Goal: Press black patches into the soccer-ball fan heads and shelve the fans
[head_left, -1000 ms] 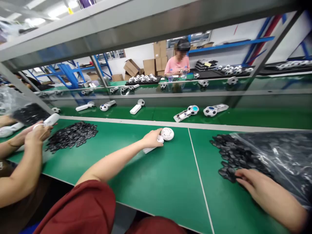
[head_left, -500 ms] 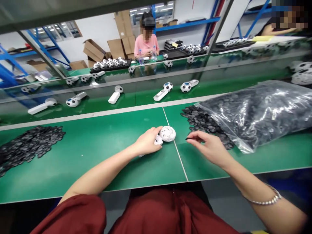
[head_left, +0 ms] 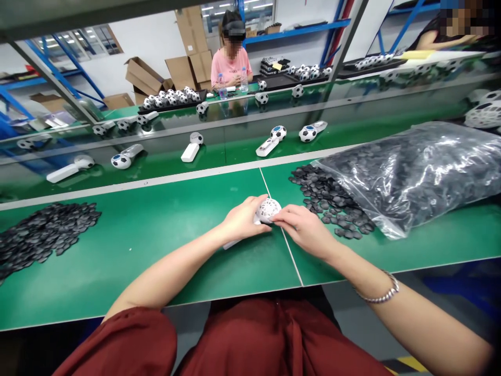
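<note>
A white handheld fan (head_left: 269, 209) with a round slotted head lies near the seam in the green table. My left hand (head_left: 246, 218) is closed around its neck, and part of the white handle shows below the palm. At the right edge of the fan head, the pinched fingertips of my right hand (head_left: 303, 227) touch the slotted face. The small black piece in that pinch is now hidden by the fingers. Similar flat black pieces (head_left: 324, 193) lie in a loose pile beyond my right hand.
A clear plastic bag (head_left: 415, 172) full of black pieces lies at right. Another black pile (head_left: 50, 230) spreads at left. Behind a pale edge strip, several white fans with football-patterned heads (head_left: 191, 149) lie on a green belt. A person in pink (head_left: 230, 68) sits beyond.
My right hand has moved left from beside the black pile to the fan head, carrying a small black piece. My left hand keeps its hold. The fans on the belt have shifted right.
</note>
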Motion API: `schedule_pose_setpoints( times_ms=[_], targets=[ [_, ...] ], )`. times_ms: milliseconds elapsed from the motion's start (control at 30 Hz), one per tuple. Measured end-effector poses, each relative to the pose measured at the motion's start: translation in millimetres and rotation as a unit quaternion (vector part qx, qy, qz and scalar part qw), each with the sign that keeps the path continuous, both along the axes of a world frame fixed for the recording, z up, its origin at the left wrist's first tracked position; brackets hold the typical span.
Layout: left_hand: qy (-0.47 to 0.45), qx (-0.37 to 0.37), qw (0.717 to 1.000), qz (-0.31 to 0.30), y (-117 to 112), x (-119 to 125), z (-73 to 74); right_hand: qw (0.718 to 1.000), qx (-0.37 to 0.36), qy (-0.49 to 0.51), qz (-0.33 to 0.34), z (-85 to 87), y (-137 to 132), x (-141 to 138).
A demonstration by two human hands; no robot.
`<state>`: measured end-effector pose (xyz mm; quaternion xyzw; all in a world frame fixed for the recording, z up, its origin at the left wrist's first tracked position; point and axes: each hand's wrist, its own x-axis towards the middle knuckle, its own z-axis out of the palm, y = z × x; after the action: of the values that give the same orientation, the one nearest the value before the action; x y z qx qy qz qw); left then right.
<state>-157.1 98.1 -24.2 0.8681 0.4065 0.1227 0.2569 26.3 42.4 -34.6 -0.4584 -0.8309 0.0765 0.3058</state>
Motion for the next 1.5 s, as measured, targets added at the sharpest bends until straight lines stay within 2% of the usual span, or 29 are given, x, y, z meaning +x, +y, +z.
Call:
schedule_pose_setpoints(
  times_ms=[133, 300, 367, 500, 633, 700, 800, 900, 1000, 1133, 1267, 1367, 1500],
  targets=[
    [-0.003, 0.022, 1.000, 0.012, -0.7, 1.5, -1.0, 1.000, 0.005, -0.003, 0.002, -2.1, 4.5, -1.4],
    [-0.009, 0.038, 0.999, 0.021, -1.2, 3.3, -0.7, 0.996, 0.002, 0.078, -0.042, -8.2, 8.7, 2.6],
    [-0.012, 0.037, 0.999, 0.026, -0.5, 3.9, -0.9, 0.991, -0.026, 0.119, -0.051, -12.2, 10.3, 3.9],
    [-0.027, 0.029, 0.998, 0.041, 2.0, 5.7, -2.9, 0.972, -0.132, 0.194, -0.030, -18.7, 12.7, -0.4],
    [-0.031, 0.026, 0.998, 0.049, 2.2, 6.7, -3.0, 0.963, -0.148, 0.222, -0.050, -17.3, 14.6, -5.2],
    [-0.021, 0.030, 0.999, 0.037, 1.3, 5.7, -1.7, 0.961, -0.161, 0.219, -0.050, -13.3, 15.8, 1.3],
    [0.009, 0.032, 0.999, 0.018, 0.9, 2.9, 0.3, 0.969, -0.135, 0.185, -0.094, -5.5, 15.7, 27.6],
    [0.034, 0.039, 0.999, 0.018, 2.9, 0.3, 0.6, 0.979, -0.082, 0.085, -0.168, -0.4, 11.6, 60.4],
    [0.044, 0.051, 0.998, -0.002, 6.4, -0.4, 0.7, 0.981, -0.092, -0.015, -0.172, -1.6, 6.1, 78.6],
    [0.051, 0.072, 0.995, -0.035, 10.4, -0.3, 3.8, 0.982, -0.089, -0.092, -0.136, -9.2, 4.6, 74.1],
    [0.071, 0.087, 0.993, -0.046, 11.5, -0.6, 6.1, 0.972, -0.079, -0.148, -0.163, -13.3, 12.5, 62.6],
    [0.069, 0.096, 0.992, -0.045, 10.3, -1.7, 4.4, 0.967, -0.111, -0.148, -0.174, -12.9, 19.5, 60.7],
    [0.048, 0.101, 0.993, -0.039, 8.3, -4.7, 0.0, 0.969, -0.160, -0.113, -0.149, -12.6, 20.6, 65.5]
  ],
)
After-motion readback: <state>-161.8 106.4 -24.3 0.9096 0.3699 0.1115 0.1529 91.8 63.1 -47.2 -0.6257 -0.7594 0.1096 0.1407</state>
